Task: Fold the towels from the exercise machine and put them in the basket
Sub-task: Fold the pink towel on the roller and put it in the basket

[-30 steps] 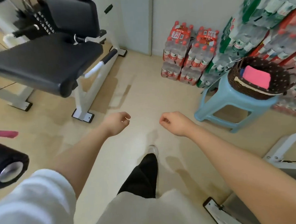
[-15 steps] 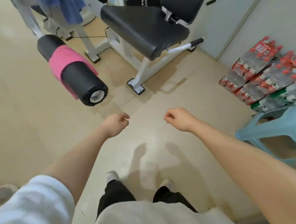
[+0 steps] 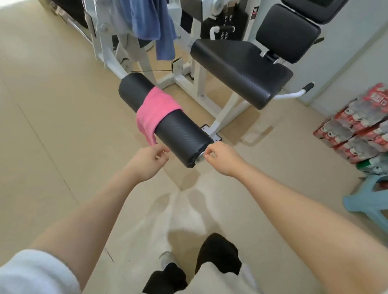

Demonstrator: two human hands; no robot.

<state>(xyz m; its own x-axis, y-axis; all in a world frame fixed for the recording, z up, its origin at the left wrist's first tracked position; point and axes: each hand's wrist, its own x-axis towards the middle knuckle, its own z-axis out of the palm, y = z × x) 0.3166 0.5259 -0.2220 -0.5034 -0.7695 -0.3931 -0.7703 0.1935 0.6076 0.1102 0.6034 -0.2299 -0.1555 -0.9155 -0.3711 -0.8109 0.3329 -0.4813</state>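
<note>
Beige floor, loosely curled empty fingers

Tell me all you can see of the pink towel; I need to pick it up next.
The pink towel looks like soft, thin cloth. It lies draped over the middle of the black roller, wrapped across the top, bunched and creased, with one end hanging below on the near left side. The left hand is just under that hanging end, apparently not yet gripping it.

Soft pink cloth towel drapes a matt, finely textured black roller pad, seemingly vinyl-covered.
</note>
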